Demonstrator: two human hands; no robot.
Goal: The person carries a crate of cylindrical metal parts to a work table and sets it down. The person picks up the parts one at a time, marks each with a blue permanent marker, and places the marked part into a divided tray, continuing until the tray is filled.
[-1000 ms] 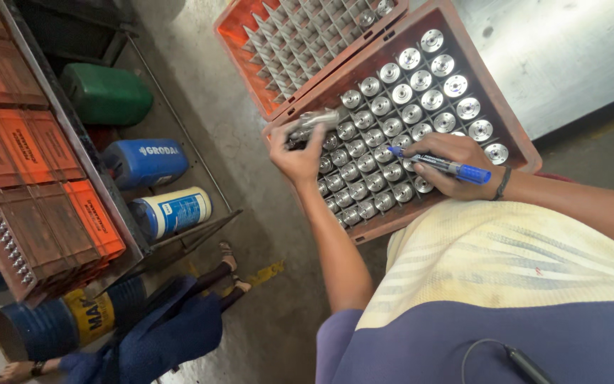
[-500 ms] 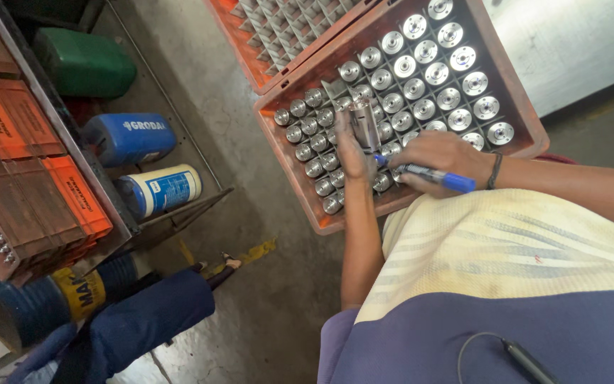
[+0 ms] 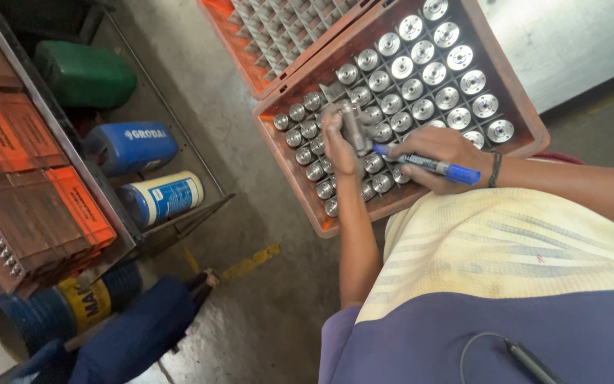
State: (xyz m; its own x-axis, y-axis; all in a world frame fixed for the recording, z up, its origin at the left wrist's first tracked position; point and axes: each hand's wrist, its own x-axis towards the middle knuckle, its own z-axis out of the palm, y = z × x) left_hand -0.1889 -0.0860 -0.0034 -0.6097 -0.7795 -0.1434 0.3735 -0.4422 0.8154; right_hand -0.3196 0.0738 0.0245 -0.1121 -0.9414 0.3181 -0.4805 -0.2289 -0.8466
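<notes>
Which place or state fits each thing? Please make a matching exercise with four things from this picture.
Things:
1. metal part
2. blue marker
3. green drum
4. orange crate

Places or states:
A. lies on the rack at far left
B. held in the left hand
C. its cells are empty
D. held in the right hand

Pairs: 1-B, 2-D, 3-A, 4-C

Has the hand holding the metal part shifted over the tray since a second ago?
Yes. The left hand with the metal part has moved from the tray's outer edge in over the rows of cylinders, meeting the blue marker.
</notes>
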